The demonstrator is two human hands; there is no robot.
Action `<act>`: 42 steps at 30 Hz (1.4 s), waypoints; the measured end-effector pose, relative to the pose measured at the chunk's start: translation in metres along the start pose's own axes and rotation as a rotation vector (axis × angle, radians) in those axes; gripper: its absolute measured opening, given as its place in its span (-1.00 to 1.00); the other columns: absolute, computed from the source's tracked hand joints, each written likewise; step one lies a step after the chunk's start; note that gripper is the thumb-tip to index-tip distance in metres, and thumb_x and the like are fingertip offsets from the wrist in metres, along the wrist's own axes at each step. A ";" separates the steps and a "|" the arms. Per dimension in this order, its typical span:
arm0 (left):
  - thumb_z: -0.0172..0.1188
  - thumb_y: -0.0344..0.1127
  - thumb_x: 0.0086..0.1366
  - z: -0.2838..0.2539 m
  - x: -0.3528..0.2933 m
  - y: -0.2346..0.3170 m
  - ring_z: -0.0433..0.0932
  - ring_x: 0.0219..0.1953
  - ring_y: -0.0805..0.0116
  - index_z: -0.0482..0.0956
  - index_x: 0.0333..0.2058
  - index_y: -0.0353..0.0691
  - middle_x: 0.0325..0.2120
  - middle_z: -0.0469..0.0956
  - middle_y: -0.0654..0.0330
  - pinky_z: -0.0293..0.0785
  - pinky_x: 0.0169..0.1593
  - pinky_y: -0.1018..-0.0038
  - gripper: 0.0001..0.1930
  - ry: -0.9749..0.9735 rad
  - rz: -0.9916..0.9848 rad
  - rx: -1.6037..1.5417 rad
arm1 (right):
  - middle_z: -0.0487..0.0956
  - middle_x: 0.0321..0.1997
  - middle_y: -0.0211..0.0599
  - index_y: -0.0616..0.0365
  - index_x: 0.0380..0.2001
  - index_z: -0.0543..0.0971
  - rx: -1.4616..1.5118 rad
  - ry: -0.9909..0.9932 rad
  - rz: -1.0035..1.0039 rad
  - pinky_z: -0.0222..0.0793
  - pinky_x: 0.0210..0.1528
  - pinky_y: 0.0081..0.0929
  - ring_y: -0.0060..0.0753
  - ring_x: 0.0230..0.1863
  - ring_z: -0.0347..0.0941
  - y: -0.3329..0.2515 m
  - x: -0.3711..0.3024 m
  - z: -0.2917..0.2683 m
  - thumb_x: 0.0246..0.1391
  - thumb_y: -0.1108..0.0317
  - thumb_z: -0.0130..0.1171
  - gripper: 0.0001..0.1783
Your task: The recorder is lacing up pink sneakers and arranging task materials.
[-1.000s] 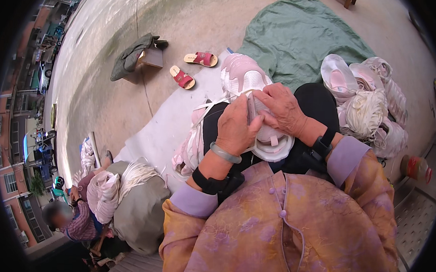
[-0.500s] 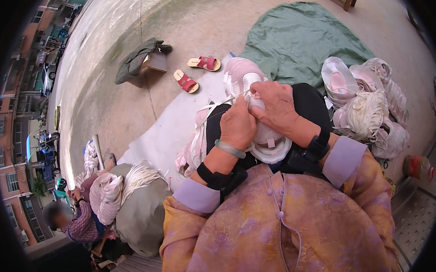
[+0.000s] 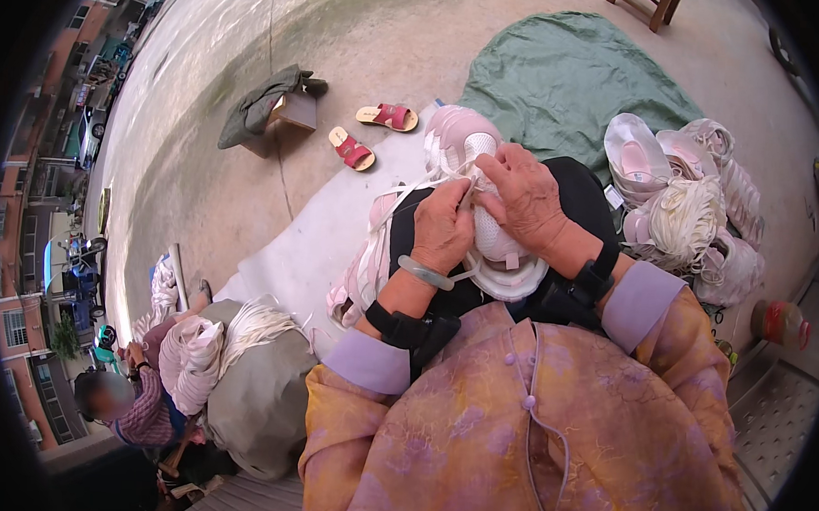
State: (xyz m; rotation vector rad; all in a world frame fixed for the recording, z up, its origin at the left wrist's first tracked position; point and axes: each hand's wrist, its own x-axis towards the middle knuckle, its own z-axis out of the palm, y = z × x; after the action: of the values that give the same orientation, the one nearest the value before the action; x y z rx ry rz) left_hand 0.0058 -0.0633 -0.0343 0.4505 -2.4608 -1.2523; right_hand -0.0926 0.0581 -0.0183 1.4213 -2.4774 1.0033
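Note:
A pink and white sneaker (image 3: pixel 496 243) rests on my dark-trousered lap, its toe pointing away from me. My left hand (image 3: pixel 442 228) is closed at the shoe's left side, fingertips pinching a white shoelace (image 3: pixel 431 178) near the eyelets. Across the lacing area, my right hand (image 3: pixel 527 198) bends over the shoe with thumb and forefinger closed on the lace. The exact grip between the fingertips is partly hidden. Loose lace trails left over more pink and white shoes (image 3: pixel 358 281) beside my left knee.
A heap of similar sneakers (image 3: pixel 690 208) lies to the right, beside a green cloth (image 3: pixel 564 70). Red slippers (image 3: pixel 390 117) and a cardboard box (image 3: pixel 293 112) draped with dark cloth are ahead. A jar (image 3: pixel 779 325) stands at far right. Lower left, a person (image 3: pixel 147 408) sits near shoes and laces (image 3: pixel 258 333).
Both hands stay at the sneaker, with the fingers shifting slightly along the lace. My right hand has moved a little to the right. The whole view has tilted slightly.

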 end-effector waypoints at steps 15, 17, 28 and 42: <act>0.04 -0.44 0.00 0.002 0.000 0.008 0.51 -0.45 0.05 0.49 -0.35 -0.34 -0.50 0.51 -0.03 0.41 -0.31 0.32 -0.80 -0.009 -0.062 -0.013 | 0.43 -0.34 -0.23 0.01 -0.58 0.50 -0.327 -0.179 -0.245 0.19 -0.18 -0.14 -0.24 -0.37 0.41 -0.004 0.004 -0.019 -0.18 0.31 0.09 -0.94; 0.06 -0.42 -0.01 0.002 -0.003 0.008 0.51 -0.47 0.08 0.48 -0.35 -0.34 -0.52 0.50 -0.01 0.41 -0.33 0.33 -0.80 0.033 -0.077 0.008 | 0.43 -0.29 -0.18 0.05 -0.60 0.48 -0.178 -0.151 -0.190 0.21 -0.20 -0.20 -0.22 -0.37 0.42 -0.002 -0.013 -0.039 -0.17 0.33 0.11 -0.93; 0.20 -0.31 0.07 0.001 -0.008 0.023 0.44 -0.60 0.35 0.40 -0.17 -0.30 -0.56 0.43 0.16 0.39 -0.46 0.47 -0.65 0.119 -0.063 0.142 | 0.33 -0.52 -0.19 0.24 -0.61 0.34 -0.053 -0.069 0.534 0.18 -0.44 -0.43 -0.18 -0.48 0.31 0.179 -0.271 -0.168 -0.07 0.45 0.11 -0.83; 0.12 -0.46 0.01 -0.013 0.027 0.024 0.41 -0.28 0.06 0.41 -0.47 -0.23 -0.45 0.44 0.08 0.29 -0.19 0.32 -0.92 0.035 0.184 0.480 | 0.44 -0.37 -0.30 0.13 -0.31 0.46 0.038 -0.056 -0.179 0.17 -0.15 -0.28 -0.24 -0.25 0.37 0.045 -0.042 -0.072 -0.24 0.40 0.19 -0.69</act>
State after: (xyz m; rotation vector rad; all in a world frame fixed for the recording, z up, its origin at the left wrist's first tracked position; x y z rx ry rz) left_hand -0.0158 -0.0709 -0.0032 0.3464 -2.6919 -0.5703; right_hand -0.1209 0.1469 -0.0019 1.6697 -2.3280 0.9922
